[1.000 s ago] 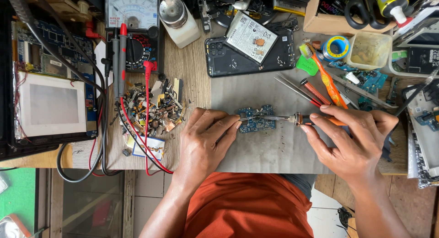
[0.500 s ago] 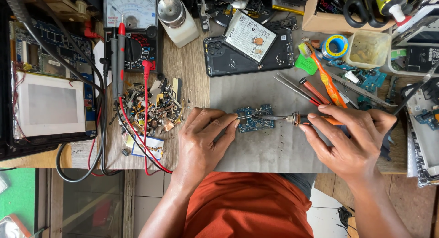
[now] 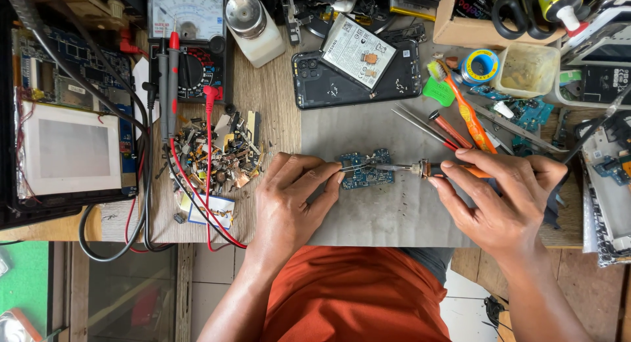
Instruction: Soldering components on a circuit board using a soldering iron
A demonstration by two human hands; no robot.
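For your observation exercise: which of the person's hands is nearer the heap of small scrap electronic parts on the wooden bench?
Left. The left hand lies just right of the scrap heap; the right hand is farther right, beyond the small blue circuit board.

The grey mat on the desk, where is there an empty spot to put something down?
The grey mat is bare below the small blue circuit board, between the left hand and the right hand. Another bare strip lies between the board and the opened phone. It is crowded at the pile of small parts and among the tools to the upper right.
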